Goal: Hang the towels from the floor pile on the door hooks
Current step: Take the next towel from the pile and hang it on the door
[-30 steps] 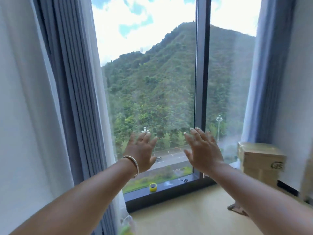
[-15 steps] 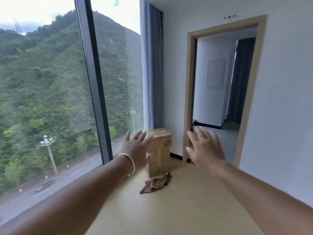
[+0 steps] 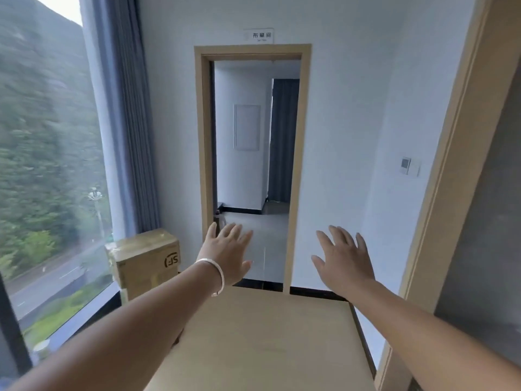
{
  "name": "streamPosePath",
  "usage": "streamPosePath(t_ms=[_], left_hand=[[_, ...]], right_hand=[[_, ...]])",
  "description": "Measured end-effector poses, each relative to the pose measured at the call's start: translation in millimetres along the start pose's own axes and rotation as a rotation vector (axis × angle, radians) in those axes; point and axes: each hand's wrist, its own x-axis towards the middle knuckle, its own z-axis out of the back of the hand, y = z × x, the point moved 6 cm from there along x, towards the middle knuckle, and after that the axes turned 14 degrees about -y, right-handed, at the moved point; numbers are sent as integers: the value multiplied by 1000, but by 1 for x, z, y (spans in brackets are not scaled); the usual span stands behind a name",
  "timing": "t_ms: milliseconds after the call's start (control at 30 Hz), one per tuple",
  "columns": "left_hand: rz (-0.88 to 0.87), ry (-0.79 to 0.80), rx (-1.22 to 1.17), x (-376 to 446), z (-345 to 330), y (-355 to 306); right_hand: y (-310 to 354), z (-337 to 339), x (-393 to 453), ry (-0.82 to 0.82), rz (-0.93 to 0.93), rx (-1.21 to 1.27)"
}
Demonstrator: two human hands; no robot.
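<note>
Fingers spread on both sides, holding nothing: left hand (image 3: 228, 255) and right hand (image 3: 342, 261) reach out level toward the doorway (image 3: 253, 165) straight ahead. No towels, no hooks in view, so neither hand is nearer; my guess is they lie beyond the doorway, or below frame.

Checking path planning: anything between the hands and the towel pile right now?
Cannot say: no towel pile or door hooks show in the head view. Left hand and right hand are open, held out over the wooden surface, facing the open doorway.
</note>
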Motion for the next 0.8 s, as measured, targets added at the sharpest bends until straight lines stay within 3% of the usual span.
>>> streamPosePath(t_ms=[267,800], left_hand=[[-92,-40,-74,112,-71,7],[-136,-6,-54,318,-206,-54]], right_hand=[[-37,-63,80,6,-109,-64],[-156,-221,231,17,-95,-9]])
